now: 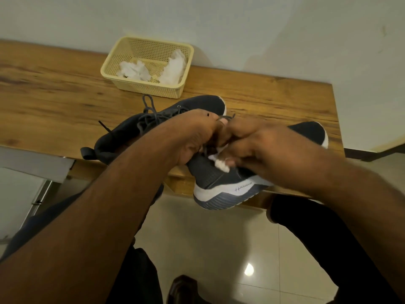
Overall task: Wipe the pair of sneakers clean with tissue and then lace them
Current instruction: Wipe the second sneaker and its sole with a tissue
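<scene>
Two dark sneakers with white soles lie on the wooden table. The far sneaker rests on its side with loose dark laces. The near sneaker lies across the table's front edge, its heel overhanging and its toe pointing back right. Both hands meet over its middle. My left hand pinches a dark shoelace whose end sticks up between the hands. My right hand, blurred, has curled fingers holding a small white tissue wad against the upper. The eyelets are hidden by the hands.
A yellow perforated basket stands at the back against the wall, with crumpled tissues inside. Below the table edge are a tiled floor, my dark-trousered legs and a brown shoe. A grey cabinet sits at the left.
</scene>
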